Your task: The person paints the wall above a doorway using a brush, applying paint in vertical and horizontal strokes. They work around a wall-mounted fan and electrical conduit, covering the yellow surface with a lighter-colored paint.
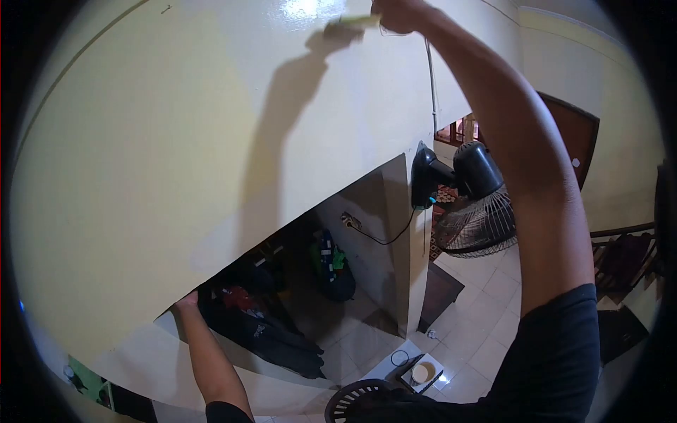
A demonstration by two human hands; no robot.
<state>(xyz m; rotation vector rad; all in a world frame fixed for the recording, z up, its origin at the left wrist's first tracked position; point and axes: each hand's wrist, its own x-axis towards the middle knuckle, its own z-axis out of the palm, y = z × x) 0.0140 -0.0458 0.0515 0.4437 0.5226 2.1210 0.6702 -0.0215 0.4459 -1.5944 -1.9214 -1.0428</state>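
Observation:
High on the cream wall (162, 162), my right hand (400, 15) is closed around a paintbrush (356, 22), pale yellow and blurred by motion. The brush reaches left from the hand along the wall, just below a shiny patch, and its shadow and my arm's fall on the wall beneath. Part of the right hand is cut off by the top of the view. Low on the left, my left hand (187, 299) grips the slanted lower edge of the wall, with its fingers mostly hidden behind that edge.
A black wall fan (476, 201) juts out right of the opening, its cord (388, 242) running to a socket (349, 220). Dark clothes (264, 331) hang inside the opening. Below are a cup of tan liquid (422, 374) and a dark slatted plastic thing (352, 402).

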